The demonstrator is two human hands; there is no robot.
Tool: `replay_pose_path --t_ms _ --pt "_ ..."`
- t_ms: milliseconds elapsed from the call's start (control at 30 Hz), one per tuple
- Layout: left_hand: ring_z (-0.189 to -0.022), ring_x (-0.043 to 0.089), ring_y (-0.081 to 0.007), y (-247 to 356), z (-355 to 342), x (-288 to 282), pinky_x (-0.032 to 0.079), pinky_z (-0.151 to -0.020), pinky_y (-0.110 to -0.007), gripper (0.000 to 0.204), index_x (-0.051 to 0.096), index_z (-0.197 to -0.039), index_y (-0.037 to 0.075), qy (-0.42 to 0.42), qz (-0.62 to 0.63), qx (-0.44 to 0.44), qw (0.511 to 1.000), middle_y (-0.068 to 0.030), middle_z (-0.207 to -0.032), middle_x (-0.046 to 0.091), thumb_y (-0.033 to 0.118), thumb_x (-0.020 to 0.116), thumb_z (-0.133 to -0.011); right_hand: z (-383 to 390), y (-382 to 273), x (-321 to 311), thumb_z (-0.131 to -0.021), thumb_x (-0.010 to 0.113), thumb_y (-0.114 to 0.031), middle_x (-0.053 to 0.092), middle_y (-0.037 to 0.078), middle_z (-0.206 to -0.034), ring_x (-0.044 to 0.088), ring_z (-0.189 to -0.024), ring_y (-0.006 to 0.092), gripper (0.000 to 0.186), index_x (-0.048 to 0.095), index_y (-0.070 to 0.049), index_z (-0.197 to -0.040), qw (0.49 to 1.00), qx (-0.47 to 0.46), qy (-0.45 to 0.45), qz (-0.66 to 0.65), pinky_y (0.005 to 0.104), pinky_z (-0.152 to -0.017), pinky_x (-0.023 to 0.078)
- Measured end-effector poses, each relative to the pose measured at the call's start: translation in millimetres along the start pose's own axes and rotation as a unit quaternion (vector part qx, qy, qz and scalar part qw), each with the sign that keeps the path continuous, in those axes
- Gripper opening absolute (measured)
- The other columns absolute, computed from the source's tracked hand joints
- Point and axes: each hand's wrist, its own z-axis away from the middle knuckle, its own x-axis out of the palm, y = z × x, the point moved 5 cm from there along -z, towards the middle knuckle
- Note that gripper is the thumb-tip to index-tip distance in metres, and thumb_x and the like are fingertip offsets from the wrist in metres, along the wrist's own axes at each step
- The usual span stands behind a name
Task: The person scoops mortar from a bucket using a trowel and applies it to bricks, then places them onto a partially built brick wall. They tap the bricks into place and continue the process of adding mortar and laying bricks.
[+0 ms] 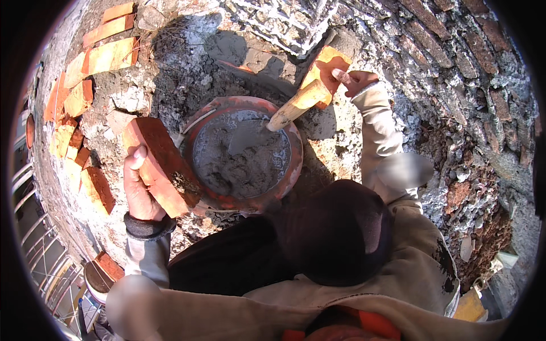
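My left hand [142,193] is closed round an orange-red brick [162,165], held tilted at the left side of a round bucket [296,153]. Grey wet mortar [244,162] fills much of that bucket. A thick, pale wooden handle [298,105] leans over its upper right rim. The handle's lower end meets the mortar, and whatever it belongs to is mostly covered. Beyond the bucket, my right hand [358,82] grips the right edge of another orange brick [329,62], the thumb on its face and the other fingers partly hidden. The handle's top overlaps this brick.
Several loose bricks [111,55] lie along the left side. A rough old brick wall [443,51] runs down the right. White crusted mesh [296,28] stands at the top. Rubble [460,193] lies by my right arm, and metal bars [42,244] show at lower left.
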Motion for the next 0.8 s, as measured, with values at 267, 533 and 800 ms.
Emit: replay_pose_path --t_ms 267,533,800 --pt "-0.093 0.061 -0.0142 17.8 -36.4 92.7 0.05 -0.084 -0.032 0.04 0.058 -0.116 0.012 -0.129 0.091 0.064 0.985 -0.0008 -0.1 0.063 0.042 0.061 -0.09 104.2 -270.9 -30.2 -0.089 0.056 -0.034 0.05 0.021 -0.136 0.051 -0.124 0.0277 0.075 0.028 -0.002 -0.15 0.837 -0.352 -0.341 -0.244 0.0382 -0.102 0.04" --pt "-0.112 0.054 -0.0186 6.4 -59.1 21.1 0.042 -0.096 -0.037 0.054 0.054 -0.131 0.011 -0.151 -0.031 0.071 0.986 -0.0054 -0.123 0.06 0.051 0.049 -0.095 7.9 -270.0 14.9 -0.08 0.076 -0.022 0.068 0.013 -0.109 0.065 -0.097 0.024 0.086 0.03 -0.006 -0.151 0.856 -0.388 -0.336 -0.069 0.0339 -0.087 0.051" --pt "-0.109 0.054 -0.0187 -5.1 -41.7 -52.9 0.041 -0.096 -0.033 0.055 0.052 -0.133 0.001 -0.058 0.08 0.06 0.993 -0.0124 -0.127 0.06 0.043 0.043 -0.098 -14.6 -185.3 69.3 -0.074 0.077 -0.044 0.039 0.03 -0.136 0.049 -0.122 0.0474 0.093 0.029 -0.026 -0.151 0.887 -0.319 -0.135 0.305 0.0451 -0.102 0.044"
